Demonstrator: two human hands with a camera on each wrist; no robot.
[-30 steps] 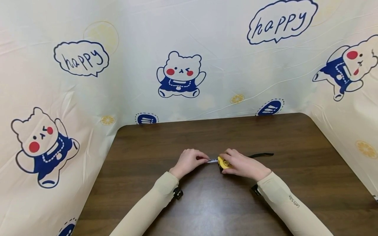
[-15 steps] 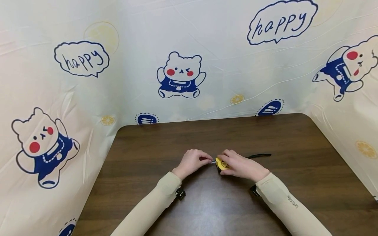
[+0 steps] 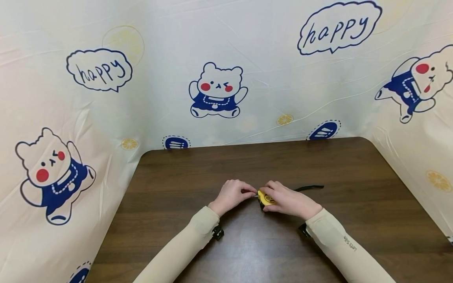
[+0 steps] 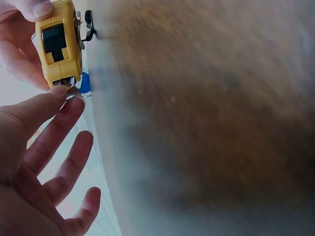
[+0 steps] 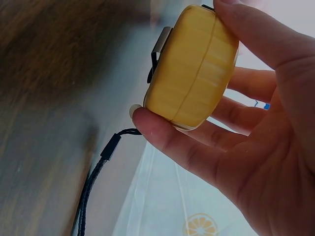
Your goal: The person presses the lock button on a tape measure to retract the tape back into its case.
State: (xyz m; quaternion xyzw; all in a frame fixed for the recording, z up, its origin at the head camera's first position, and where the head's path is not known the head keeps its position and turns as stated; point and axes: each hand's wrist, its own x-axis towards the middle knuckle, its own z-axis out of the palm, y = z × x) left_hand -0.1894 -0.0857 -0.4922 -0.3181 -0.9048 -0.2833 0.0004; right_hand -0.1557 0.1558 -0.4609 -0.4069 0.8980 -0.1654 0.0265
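A yellow tape measure with a black front panel is gripped by my right hand above the wooden table. In the right wrist view its yellow case sits between thumb and fingers, with a metal belt clip on one side. My left hand pinches the metal end of the tape blade between thumb and index finger, right at the mouth of the case. The other left fingers are spread apart. A black wrist strap trails from the case to the right.
The brown wooden table has rounded far corners. A pale curtain printed with bears and "happy" bubbles encloses its back and sides. A small black device is worn at the left wrist, and another black device at the right.
The exposed length of blade has shortened almost to nothing. My left hand has moved right toward the case, and the right hand with the tape measure has shifted slightly left.
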